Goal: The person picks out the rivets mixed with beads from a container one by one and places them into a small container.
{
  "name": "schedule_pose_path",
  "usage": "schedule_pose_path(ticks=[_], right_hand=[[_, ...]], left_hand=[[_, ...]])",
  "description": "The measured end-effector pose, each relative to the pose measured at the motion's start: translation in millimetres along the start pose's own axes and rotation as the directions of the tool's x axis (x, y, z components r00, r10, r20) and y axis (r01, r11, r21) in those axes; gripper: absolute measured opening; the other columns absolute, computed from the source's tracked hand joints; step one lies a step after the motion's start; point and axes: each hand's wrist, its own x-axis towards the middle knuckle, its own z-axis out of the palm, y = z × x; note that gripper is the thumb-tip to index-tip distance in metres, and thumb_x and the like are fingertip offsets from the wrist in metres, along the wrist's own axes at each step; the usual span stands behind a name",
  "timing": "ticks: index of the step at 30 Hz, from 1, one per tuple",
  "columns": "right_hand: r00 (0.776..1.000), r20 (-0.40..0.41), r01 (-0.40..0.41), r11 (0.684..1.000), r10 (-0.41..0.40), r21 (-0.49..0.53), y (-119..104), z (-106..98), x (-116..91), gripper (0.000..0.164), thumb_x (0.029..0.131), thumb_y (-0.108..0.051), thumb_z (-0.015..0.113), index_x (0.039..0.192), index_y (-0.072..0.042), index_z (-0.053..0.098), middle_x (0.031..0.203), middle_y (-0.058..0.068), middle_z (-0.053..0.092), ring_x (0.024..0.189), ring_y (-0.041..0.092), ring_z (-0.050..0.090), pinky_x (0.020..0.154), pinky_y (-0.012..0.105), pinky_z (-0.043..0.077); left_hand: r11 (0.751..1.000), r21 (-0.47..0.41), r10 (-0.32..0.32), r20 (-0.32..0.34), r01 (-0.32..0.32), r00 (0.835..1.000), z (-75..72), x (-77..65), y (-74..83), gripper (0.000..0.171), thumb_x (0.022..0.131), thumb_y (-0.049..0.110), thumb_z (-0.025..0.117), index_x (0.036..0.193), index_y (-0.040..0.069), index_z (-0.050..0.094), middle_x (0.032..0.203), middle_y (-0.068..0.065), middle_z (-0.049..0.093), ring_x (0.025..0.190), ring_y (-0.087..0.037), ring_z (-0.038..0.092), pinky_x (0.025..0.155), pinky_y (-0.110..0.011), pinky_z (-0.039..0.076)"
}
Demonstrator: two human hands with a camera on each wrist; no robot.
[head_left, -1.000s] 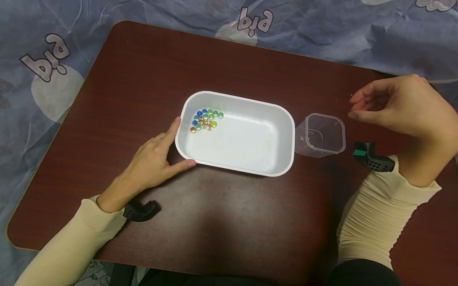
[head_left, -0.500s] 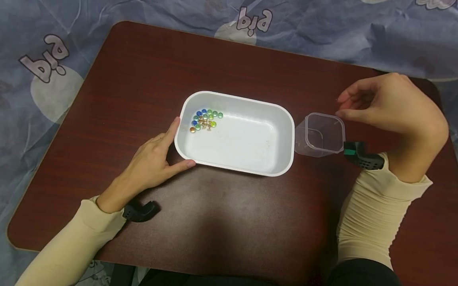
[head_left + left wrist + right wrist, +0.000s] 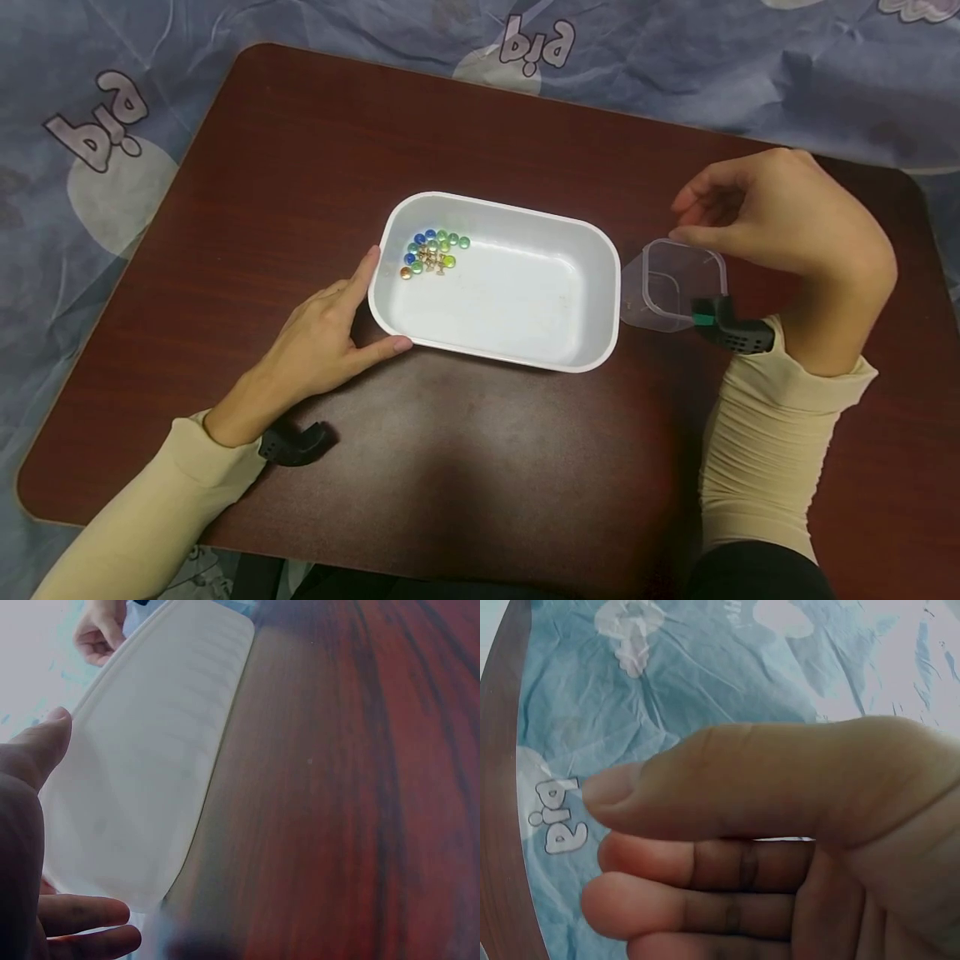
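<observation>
Here's the white tray (image 3: 487, 312) on the dark table (image 3: 450, 450), and the left hand (image 3: 317, 337) is spread at its left end, fingers extended along the wall, thumb touching the near rim! Inside the tray's left end, glass beads (image 3: 432, 246) crowd around small gold pieces (image 3: 430, 261). Just beside the tray's right end, a clear container (image 3: 663, 287)! And out past that same end, the right hand (image 3: 795, 212), fingers curved towards the thumb; whether they pinch anything, I can't tell.

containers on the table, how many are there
2: the white tray, with the left hand at its near left corner, and the clear tub by the tray's right end. I see no others, though the arms hide part of the table.
</observation>
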Motion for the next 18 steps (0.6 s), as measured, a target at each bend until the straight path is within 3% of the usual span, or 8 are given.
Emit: schedule_pose_path(ticks=[5,14,18], right_hand=[[0.999,-0.002,0.048,0.999,-0.048,-0.004,-8,4,4,0.015,0.081,-0.015,0.082,0.093,-0.013,0.074,0.082,-0.004,0.073,0.067,-0.001,0.063,0.063,0.012,0.042],[0.994,-0.008,0.108,0.994,-0.108,-0.022,-18,8,11,0.011,0.083,-0.015,0.079,0.092,-0.014,0.074,0.082,-0.004,0.073,0.067,0.000,0.062,0.062,0.013,0.043],[0.990,-0.013,0.137,0.990,-0.137,-0.021,-23,10,14,0.009,0.083,-0.012,0.077,0.091,-0.012,0.073,0.080,-0.003,0.072,0.066,0.002,0.062,0.062,0.013,0.043]], left_hand=[[1.000,0.004,0.001,-0.003,-0.001,1.000,0.2,-0.1,0.2,0.103,0.088,0.072,0.053,0.157,0.002,0.020,0.139,-0.028,0.052,0.118,-0.039,0.056,0.093,-0.054,0.045],[1.000,0.006,0.002,-0.005,-0.002,1.000,0.1,0.1,0.3,0.103,0.088,0.072,0.053,0.157,0.002,0.021,0.138,-0.028,0.052,0.117,-0.038,0.057,0.093,-0.054,0.045],[1.000,0.006,-0.006,0.001,0.006,1.000,0.4,0.4,0.3,0.103,0.087,0.068,0.059,0.157,0.003,0.020,0.139,-0.028,0.051,0.119,-0.038,0.056,0.093,-0.054,0.044]])
